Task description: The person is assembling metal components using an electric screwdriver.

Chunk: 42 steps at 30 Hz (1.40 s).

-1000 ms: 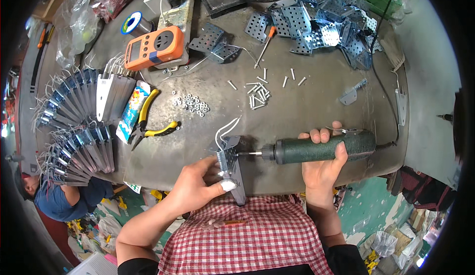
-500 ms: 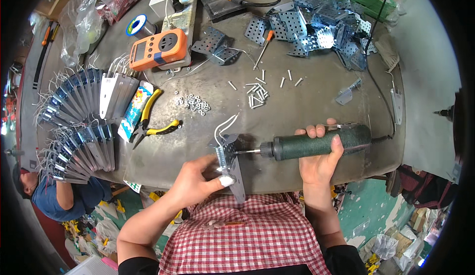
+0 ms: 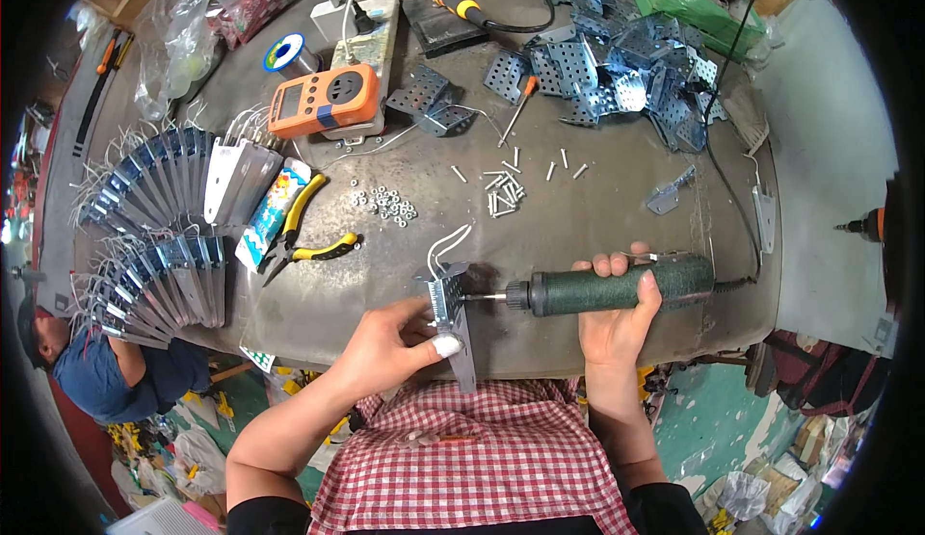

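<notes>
My left hand (image 3: 387,347) grips a perforated metal bracket (image 3: 451,318) with two white wires sticking up from it, held upright at the near edge of the dark worktable (image 3: 597,217). One fingertip wears a white cover. My right hand (image 3: 617,309) is wrapped around a dark green electric screwdriver (image 3: 617,287), lying level, its bit pressed against the bracket's right face. A cord runs off from the tool's right end.
Yellow-handled pliers (image 3: 313,236), small nuts (image 3: 385,203) and loose screws (image 3: 506,188) lie mid-table. Rows of finished brackets (image 3: 145,236) fan out at left. An orange meter (image 3: 323,102), a power strip and a pile of perforated plates (image 3: 617,63) sit at the back. Another person (image 3: 106,371) crouches lower left.
Both hands stay on the bracket and the screwdriver. The bit remains against the bracket; the view has shifted only slightly.
</notes>
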{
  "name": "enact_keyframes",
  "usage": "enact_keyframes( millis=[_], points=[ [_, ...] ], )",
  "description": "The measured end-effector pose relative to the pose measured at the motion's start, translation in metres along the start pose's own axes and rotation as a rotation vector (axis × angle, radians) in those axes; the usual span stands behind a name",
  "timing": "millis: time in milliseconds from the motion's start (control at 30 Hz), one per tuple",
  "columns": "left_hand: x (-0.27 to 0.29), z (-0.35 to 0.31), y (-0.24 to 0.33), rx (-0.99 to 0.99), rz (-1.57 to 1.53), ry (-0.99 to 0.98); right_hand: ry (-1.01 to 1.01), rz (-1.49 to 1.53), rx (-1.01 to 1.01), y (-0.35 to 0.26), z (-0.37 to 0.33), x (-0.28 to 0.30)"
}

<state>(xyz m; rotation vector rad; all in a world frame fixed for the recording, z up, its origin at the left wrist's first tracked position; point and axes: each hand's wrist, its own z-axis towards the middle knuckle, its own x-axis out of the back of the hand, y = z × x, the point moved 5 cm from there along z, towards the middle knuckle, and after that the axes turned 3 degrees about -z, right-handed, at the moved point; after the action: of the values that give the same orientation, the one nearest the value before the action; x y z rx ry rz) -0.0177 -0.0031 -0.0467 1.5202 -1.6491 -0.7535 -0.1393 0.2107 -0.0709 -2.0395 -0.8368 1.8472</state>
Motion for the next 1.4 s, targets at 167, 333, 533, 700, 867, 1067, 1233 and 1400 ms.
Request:
enact_keyframes(
  millis=[167, 333, 533, 700, 867, 1067, 1233, 1400],
  points=[
    [0.001, 0.0, -0.005, -0.23, 0.015, 0.049, 0.032, 0.003, 0.005, 0.004, 0.001, -0.005],
    [-0.012, -0.035, 0.051, -0.906, 0.565, 0.339, -0.022, 0.545, -0.108, -0.007, 0.0, -0.018],
    [-0.024, -0.024, 0.007, -0.926, 0.645, 0.189, -0.001, 0.355, -0.108, -0.008, -0.007, 0.003],
    [0.039, 0.011, 0.025, -0.483, 0.736, 0.625, 0.015, 0.335, -0.077, -0.011, -0.009, 0.009],
    [0.084, 0.04, 0.051, -0.511, 0.967, 0.789, 0.033, 0.308, -0.082, -0.009, -0.008, 0.01],
    [0.07, 0.035, 0.05, -0.584, 0.94, 0.609, 0.042, 0.316, -0.088, -0.008, -0.006, 0.008],
    [0.007, 0.002, 0.023, -0.284, -0.352, -0.006, 0.038, 0.324, -0.106, -0.007, -0.005, 0.006],
    [-0.002, 0.004, 0.012, -0.172, -0.497, -0.025, 0.015, 0.315, -0.094, -0.009, -0.008, 0.003]
  ],
)
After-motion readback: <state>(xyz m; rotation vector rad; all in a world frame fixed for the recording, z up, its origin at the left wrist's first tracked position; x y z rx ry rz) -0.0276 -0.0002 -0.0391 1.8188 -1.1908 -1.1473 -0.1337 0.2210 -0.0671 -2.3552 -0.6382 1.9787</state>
